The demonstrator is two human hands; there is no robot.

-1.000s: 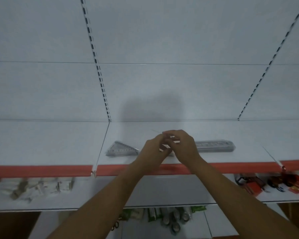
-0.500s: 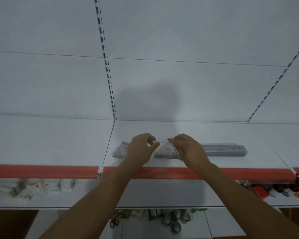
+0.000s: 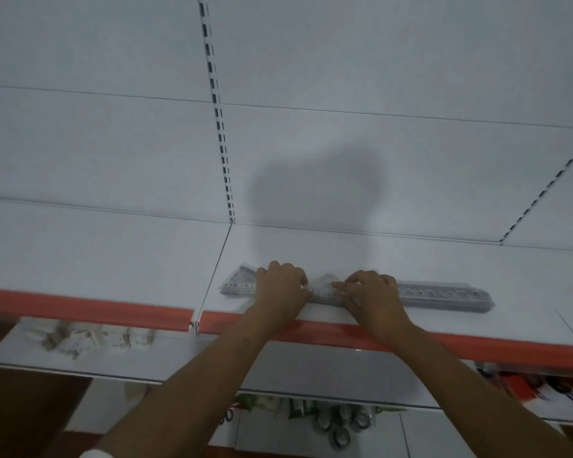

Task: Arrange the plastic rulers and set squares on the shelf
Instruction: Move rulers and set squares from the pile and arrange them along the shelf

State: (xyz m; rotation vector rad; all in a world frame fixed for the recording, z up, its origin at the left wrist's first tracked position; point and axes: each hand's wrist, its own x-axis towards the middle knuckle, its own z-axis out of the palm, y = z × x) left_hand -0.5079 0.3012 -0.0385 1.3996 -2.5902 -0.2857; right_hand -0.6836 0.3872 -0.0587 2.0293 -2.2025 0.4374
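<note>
The left hand (image 3: 283, 285) and right hand (image 3: 372, 292) both rest curled over a clear set square (image 3: 323, 285) on the shelf (image 3: 344, 249), fingertips pinching its ends, though blur makes the exact grip hard to read. At nine o'clock of the left hand lies another set square (image 3: 240, 279); at three o'clock of the right runs a stack of rulers (image 3: 444, 294). To do this well, I'd say keep the piece flat, slide its long edge parallel to the red front strip (image 3: 113, 310), and line it up with its neighbours.
</note>
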